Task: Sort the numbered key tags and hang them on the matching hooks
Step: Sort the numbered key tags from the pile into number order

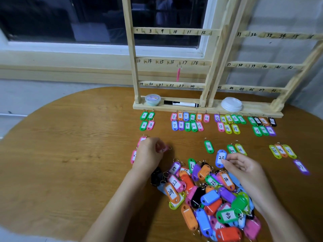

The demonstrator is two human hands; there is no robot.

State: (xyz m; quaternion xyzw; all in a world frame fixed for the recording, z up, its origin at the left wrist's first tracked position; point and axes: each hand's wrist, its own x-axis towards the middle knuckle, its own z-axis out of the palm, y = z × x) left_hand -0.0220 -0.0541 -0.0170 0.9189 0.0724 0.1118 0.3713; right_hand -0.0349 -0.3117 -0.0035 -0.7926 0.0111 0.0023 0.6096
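Sorting step: right hand (244, 167) pinches blue tag 22 (221, 158) just beyond the pile (209, 194), left hand (148, 154) fingers curl round a pink tag (165, 148) at the worktop (70, 154); next, probably lay it by the black 22 (272, 121).

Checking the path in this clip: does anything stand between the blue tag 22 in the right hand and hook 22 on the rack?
Nothing visible blocks it. The right hand pinches the blue tag; hook 22 looks bare. Sorted tags lie flat between them, and a hanging pink tag ends just above and right of that hook.
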